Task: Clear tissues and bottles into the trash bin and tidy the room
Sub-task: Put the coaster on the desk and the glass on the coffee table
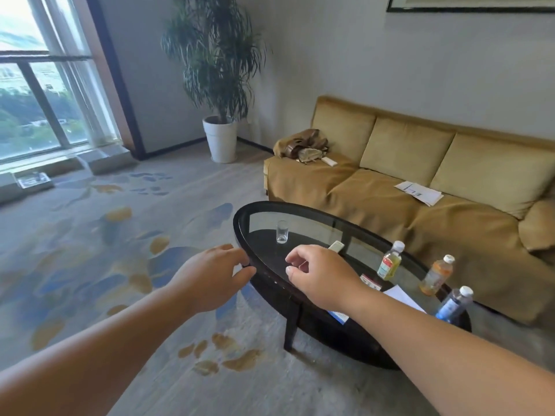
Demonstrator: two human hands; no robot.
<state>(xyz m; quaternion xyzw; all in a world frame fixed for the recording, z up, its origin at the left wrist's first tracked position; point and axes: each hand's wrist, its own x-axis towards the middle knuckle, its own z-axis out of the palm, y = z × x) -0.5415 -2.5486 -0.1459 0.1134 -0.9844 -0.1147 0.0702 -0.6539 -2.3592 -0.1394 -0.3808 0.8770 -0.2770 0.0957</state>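
The left hand point(210, 274) hovers at the desk point(240, 217) rim and the right hand point(321, 277) above the glass, each grip loosely curled and empty, apparently poised to reach. The yellow bottle point(389, 264), orange bottle point(437, 276) and blue bottle point(453, 304) stand upright at the desk's right end.

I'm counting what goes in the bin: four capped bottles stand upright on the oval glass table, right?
Not four but three: the head view shows the yellow bottle, orange bottle and blue bottle, capped and upright on the oval glass table.
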